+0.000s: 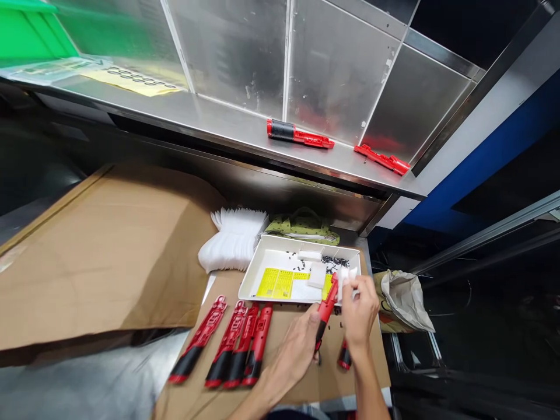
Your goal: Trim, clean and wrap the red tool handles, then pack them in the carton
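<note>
My left hand point(297, 350) is closed round a red and black tool handle point(327, 306), held tilted over the front edge of a white tray point(280, 256). My right hand point(361, 312) pinches a small white piece point(347, 279) against the handle's red upper end. Several more red and black handles point(227, 344) lie side by side on the cardboard to the left. Another handle point(344, 356) lies partly hidden under my right wrist. The tray holds yellow label sheets point(280, 283), white pads point(315, 274) and small dark screws point(335, 261).
A stack of white pieces point(234, 239) sits left of the tray, a green strap point(301, 228) behind it. Two red parts point(300, 134) point(381, 158) rest on the steel shelf above. Large cardboard point(100, 251) covers the left. A crumpled bag point(402, 297) hangs at right.
</note>
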Demonstrator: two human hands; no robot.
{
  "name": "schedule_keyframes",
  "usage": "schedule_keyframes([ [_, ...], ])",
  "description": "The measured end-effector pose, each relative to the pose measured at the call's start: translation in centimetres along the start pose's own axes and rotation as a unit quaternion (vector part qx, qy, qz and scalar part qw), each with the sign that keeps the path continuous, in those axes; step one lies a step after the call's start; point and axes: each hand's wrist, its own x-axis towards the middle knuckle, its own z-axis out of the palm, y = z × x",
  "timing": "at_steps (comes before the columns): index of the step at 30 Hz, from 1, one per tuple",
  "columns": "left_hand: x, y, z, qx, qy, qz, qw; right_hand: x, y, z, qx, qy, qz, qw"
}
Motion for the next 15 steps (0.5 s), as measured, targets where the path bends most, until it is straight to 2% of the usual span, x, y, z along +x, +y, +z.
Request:
schedule_keyframes([
  [2,0.1,-0.1,-0.3,-0.144,-0.053,-0.075,0.985,1.1,0.6,-0.8,0.013,0.020,0.007,1.000],
  [4,0.2,-0.1,-0.5,-0.268,-0.101,-0.124,0.950,1.4,0.7,-1.7,0.029,0.030,0.010,0.999],
  [6,0.3,0.1,-0.7,-0.348,-0.131,-0.147,0.916,0.5,0.1,-2.3,0.040,0.031,0.007,0.999],
  [9,0.0,0.6,-0.6,-0.399,-0.164,-0.166,0.887,-1.1,-1.1,-2.1,0.040,0.017,-0.022,0.999],
  [12,-0.6,0.8,-0.3,-0.396,-0.174,-0.157,0.888,-0.9,-1.0,-1.4,0.024,0.020,-0.050,0.998],
  [15,-1.1,0.8,-0.3,-0.390,-0.203,-0.164,0.883,0.4,0.3,-1.8,0.026,0.038,-0.044,0.998],
])
